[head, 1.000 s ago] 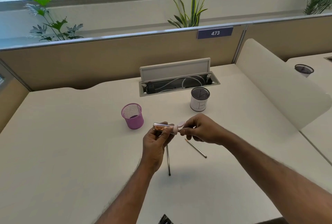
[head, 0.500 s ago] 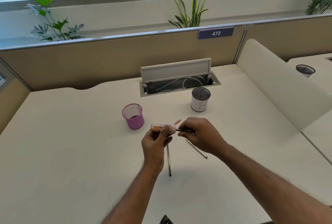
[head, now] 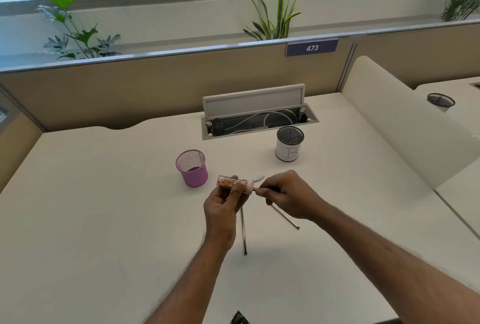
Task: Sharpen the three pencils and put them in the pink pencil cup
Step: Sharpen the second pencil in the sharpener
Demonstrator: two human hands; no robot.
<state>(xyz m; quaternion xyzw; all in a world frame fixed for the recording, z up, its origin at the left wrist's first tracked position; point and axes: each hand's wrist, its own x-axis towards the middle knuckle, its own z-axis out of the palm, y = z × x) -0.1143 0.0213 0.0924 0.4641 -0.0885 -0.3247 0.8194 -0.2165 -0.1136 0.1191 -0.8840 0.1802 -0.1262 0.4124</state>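
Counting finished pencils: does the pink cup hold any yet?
Empty of pencils: the pink cup stands upright, and none pokes above its rim; only mesh shows inside.

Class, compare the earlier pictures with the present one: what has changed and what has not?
The right hand turned at the wrist, twisting the pencil in the sharpener that the left hand holds. Neither hand let go. The two loose pencils and the pink cup stayed put.

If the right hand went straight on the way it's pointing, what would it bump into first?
Probably the sharpener held by the left hand: the right hand aims its pencil at the sharpener's pink end, with the tip right at it. Depth is hard to judge from one view.
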